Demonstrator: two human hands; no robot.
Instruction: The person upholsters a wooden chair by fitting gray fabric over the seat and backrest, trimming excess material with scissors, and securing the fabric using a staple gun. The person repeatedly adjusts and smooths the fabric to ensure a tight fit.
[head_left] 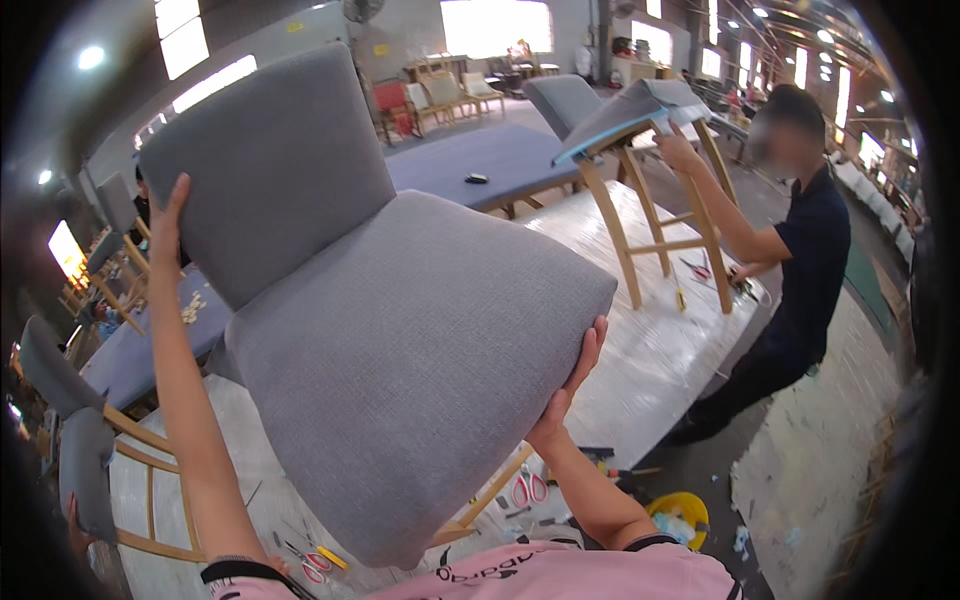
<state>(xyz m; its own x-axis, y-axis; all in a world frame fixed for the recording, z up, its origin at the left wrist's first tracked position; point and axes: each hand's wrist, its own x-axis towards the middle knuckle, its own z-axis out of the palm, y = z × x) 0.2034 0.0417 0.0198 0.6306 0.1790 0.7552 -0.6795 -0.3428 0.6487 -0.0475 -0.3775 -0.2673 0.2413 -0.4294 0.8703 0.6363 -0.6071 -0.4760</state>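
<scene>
As I look on from my remote seat, a gray upholstered chair (390, 300) fills the middle of the scene, tilted above the near film-covered table (650, 390); whether its wooden legs (497, 485) touch down, I cannot tell. My left hand (170, 212) holds the left edge of the backrest (270, 170), with its other fingers hidden behind, so I cannot tell how far they curl. My right hand (576, 385) holds the right side of the seat (440, 350), its fingers nearly straight along the edge. Near and right of center lie red-handled scissors (530, 487). Far right, a co-worker (812, 240) in a dark shirt has a hand (680, 150) on a second chair (612, 235), standing on the table, and near right sits a yellow bucket (698, 507) of pale scraps (675, 527)
</scene>
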